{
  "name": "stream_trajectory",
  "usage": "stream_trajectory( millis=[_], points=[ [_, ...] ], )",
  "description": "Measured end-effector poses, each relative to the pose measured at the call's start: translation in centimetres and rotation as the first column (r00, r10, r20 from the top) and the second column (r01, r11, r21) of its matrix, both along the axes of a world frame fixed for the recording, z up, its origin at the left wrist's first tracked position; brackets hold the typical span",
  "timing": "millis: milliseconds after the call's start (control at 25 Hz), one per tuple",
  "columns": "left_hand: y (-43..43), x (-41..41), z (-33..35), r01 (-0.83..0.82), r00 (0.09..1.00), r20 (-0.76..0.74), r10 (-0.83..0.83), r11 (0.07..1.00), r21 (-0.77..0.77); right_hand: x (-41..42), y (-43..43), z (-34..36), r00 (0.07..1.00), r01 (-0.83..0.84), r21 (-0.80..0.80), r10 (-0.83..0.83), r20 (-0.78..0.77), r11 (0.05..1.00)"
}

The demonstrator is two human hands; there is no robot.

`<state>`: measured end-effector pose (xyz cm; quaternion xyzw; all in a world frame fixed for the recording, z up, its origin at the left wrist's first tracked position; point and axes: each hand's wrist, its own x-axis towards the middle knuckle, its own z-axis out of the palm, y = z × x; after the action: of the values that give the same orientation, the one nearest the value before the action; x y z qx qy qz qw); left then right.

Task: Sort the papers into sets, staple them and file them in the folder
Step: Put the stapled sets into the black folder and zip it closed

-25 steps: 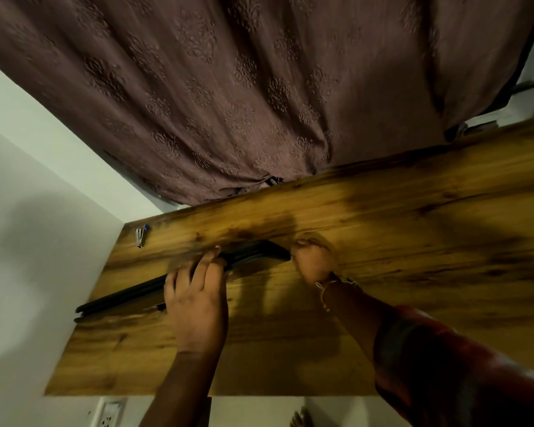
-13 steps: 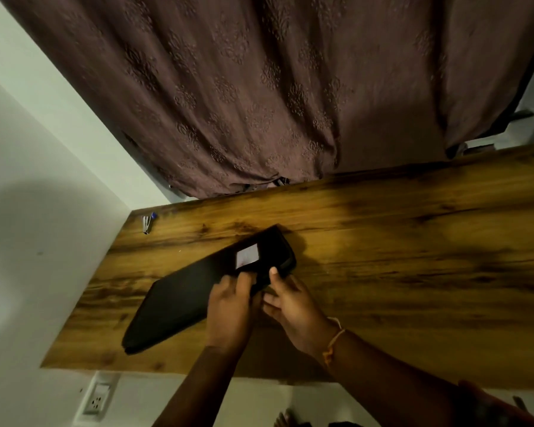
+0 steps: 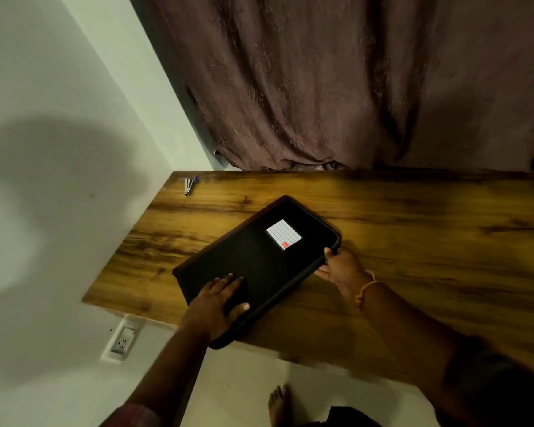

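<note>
I cannot read the lines on the label (image 3: 283,234) of the black folder (image 3: 253,260); they are too small, and the closed cover hides its inside. The left hand (image 3: 216,306) lies over its near corner, and the right hand (image 3: 341,269) curls its fingers out of sight under the right edge. At the far left, the stapler (image 3: 189,185) is too tiny for detail. The table (image 3: 429,241) runs off the right edge, and a bare foot (image 3: 279,402) runs off the bottom.

This looks like a study corner in a home. A wood-grain tabletop (image 3: 413,241) fits against a plain pale wall (image 3: 59,87), with a heavy patterned curtain (image 3: 321,87) behind it and a wall socket (image 3: 122,339) below. A bare foot (image 3: 278,402) stands on the floor (image 3: 244,380). A black folder (image 3: 250,257) and a stapler (image 3: 189,185) lie on top.
</note>
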<state>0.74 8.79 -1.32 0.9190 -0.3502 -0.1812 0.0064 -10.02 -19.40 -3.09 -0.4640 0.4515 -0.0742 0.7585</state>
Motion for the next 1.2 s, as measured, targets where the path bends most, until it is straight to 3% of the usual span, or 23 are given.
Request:
stream_trajectory(
  millis=[80,160,280,520,680,1200],
  points=[
    [0.5,0.4,-0.7,-0.031,0.998,0.062,0.027,0.998,0.059,3.2,0.9,-0.2,0.989,-0.125,-0.198,0.105,-0.108,0.972],
    [1.2,1.2,-0.9,-0.08,0.993,0.095,0.071,0.993,0.091,6.1,2.3,0.2,0.946,-0.3,-0.428,0.209,-0.247,0.853],
    [1.8,3.1,-1.0,-0.122,0.985,0.134,0.108,0.988,0.099,9.8,4.4,0.9,0.894,-0.442,-0.533,0.305,-0.329,0.721],
    [2.3,8.9,-1.2,-0.127,0.984,0.135,0.12,0.991,0.04,15.6,6.8,0.1,0.766,-0.641,-0.566,0.483,-0.425,0.519],
    [3.7,13.2,-1.6,-0.112,0.991,0.08,0.106,0.991,0.077,18.2,8.5,0.1,0.622,-0.772,-0.585,0.482,-0.617,0.248],
    [9.5,21.0,-1.9,-0.341,0.94,0.008,0.341,0.938,0.057,30.1,13.7,0.0,0.519,-0.811,-0.58,0.554,-0.651,0.078]
  ],
)
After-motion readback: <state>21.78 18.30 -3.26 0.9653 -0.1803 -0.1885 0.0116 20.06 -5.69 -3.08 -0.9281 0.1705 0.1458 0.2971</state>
